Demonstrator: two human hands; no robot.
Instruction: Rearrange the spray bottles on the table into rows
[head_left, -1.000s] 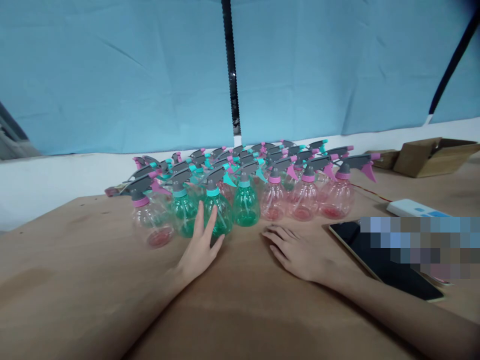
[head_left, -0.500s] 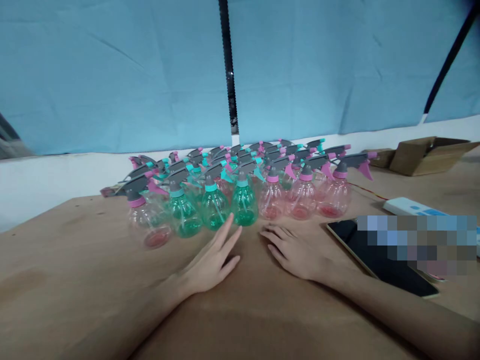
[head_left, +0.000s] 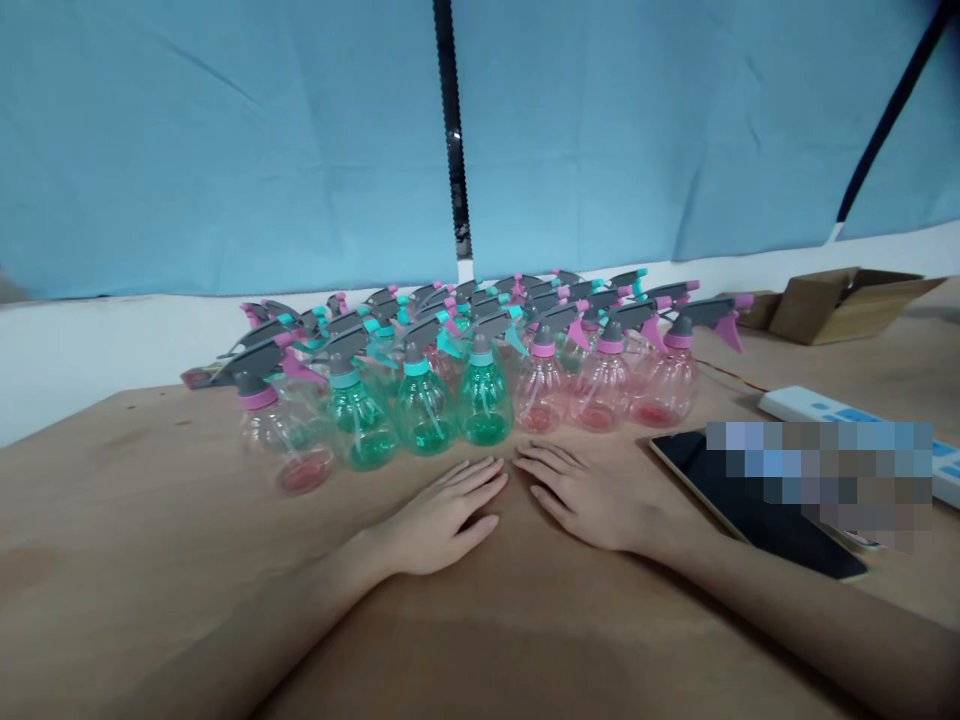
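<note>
My left hand (head_left: 450, 515) lies flat on the wooden table (head_left: 480, 640), fingers stretched out and holding nothing. Facing it, my right hand (head_left: 581, 495) also rests palm down with its fingers extended and no object in it. Just beyond my fingertips stand several spray bottles in rows. Nearest to my left hand are a green spray bottle (head_left: 487, 400) and another green spray bottle (head_left: 427, 410). A pink spray bottle (head_left: 540, 390) stands past my right fingertips. At the row's left end is a clear pinkish spray bottle (head_left: 289, 445). Bottles farther back are partly hidden.
Right of my right hand lies a black tablet (head_left: 750, 510), partly covered by a pixelated patch. Behind it is a white power strip (head_left: 802, 405) with a thin cable. An open cardboard box (head_left: 825, 310) stands at the back right, before a blue curtain (head_left: 600, 140).
My left hand has lowered from a raised, pointing pose beside the green bottles and moved slightly right, flat onto the table. My right hand stays almost in place. The view has shifted a little.
</note>
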